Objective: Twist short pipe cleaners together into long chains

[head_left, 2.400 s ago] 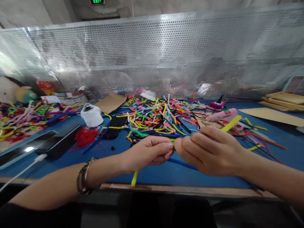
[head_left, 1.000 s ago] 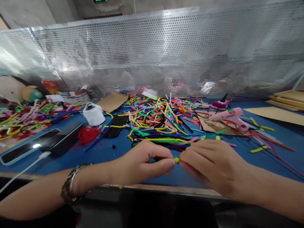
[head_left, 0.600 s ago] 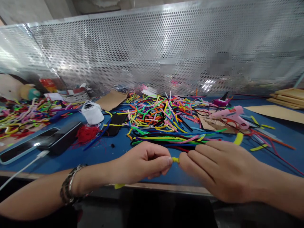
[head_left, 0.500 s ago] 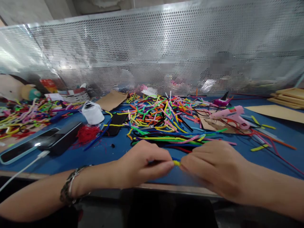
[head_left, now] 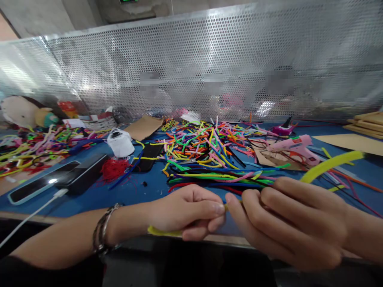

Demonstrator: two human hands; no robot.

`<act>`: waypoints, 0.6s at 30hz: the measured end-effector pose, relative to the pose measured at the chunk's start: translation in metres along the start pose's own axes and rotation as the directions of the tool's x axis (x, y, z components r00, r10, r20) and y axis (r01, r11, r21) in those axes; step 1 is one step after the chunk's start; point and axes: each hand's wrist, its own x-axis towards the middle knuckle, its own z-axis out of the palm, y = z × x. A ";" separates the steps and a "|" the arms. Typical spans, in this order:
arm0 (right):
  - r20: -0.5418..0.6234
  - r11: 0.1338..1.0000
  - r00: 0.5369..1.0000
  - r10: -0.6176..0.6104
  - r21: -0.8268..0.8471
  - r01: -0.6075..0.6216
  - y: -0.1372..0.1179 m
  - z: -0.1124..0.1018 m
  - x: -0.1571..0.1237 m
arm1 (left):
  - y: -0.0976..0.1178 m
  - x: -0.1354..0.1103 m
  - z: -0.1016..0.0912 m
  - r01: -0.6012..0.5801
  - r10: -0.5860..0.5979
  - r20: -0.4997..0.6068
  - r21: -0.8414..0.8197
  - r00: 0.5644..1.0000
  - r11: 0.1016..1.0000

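Note:
Both my hands meet near the front edge of the blue table [head_left: 125,195], pinching one yellow pipe cleaner [head_left: 330,163]. My left hand [head_left: 188,211] is closed on its near end, which sticks out below the fist. My right hand [head_left: 287,223] is closed on the middle, and the long free end slants up and to the right. Just beyond my fingers lie several long pipe cleaners [head_left: 215,177] in green, yellow, blue and red.
A big heap of mixed coloured pipe cleaners [head_left: 206,145] covers the table's middle, another heap [head_left: 32,145] lies at left. A pink glue gun [head_left: 295,145], white thread roll [head_left: 120,142], red thread clump [head_left: 113,168], phones [head_left: 56,181] and cardboard sheets [head_left: 356,141] surround them. A perforated metal screen [head_left: 191,67] stands behind.
My hands have kept twisting the yellow pipe cleaner between them. Its free end now swings up and far out to the right, and both hands sit closer to the camera.

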 end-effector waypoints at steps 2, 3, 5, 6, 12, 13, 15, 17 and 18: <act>-0.015 0.995 0.999 -0.047 -0.088 0.046 0.002 0.001 -0.001 | -0.005 0.002 0.001 -0.004 0.006 0.015 -0.121 1.000 0.993; -0.022 0.991 0.998 -0.065 -0.120 0.062 0.002 0.001 -0.001 | -0.007 0.002 0.002 -0.004 0.005 0.013 -0.142 1.000 0.990; -0.040 0.984 0.995 -0.089 -0.159 0.082 0.002 0.003 -0.002 | -0.009 0.002 0.003 0.005 -0.004 0.004 -0.154 1.000 0.988; -0.055 0.983 0.995 -0.087 -0.164 0.077 0.001 0.003 -0.002 | -0.009 0.002 0.003 0.008 -0.008 0.002 -0.149 1.000 0.989; 0.133 0.975 0.982 0.135 0.157 -0.155 -0.007 -0.001 0.003 | -0.003 -0.001 -0.001 -0.102 0.126 -0.022 0.466 0.992 0.879; 0.196 0.938 0.965 0.173 0.266 -0.222 -0.009 -0.002 0.004 | 0.000 -0.003 -0.002 -0.179 0.225 0.025 0.693 0.974 0.698; 0.339 0.781 0.909 0.244 0.486 -0.391 -0.013 -0.002 0.006 | 0.006 -0.008 -0.001 -0.291 0.382 0.223 0.948 0.897 0.130; 0.512 0.514 0.810 0.286 0.631 -0.580 -0.016 0.000 0.006 | 0.013 -0.012 0.001 -0.297 0.384 0.445 0.873 0.809 -0.386; 0.585 0.370 0.764 0.274 0.669 -0.645 -0.017 0.001 0.005 | 0.015 -0.013 0.003 -0.276 0.353 0.520 0.787 0.778 -0.551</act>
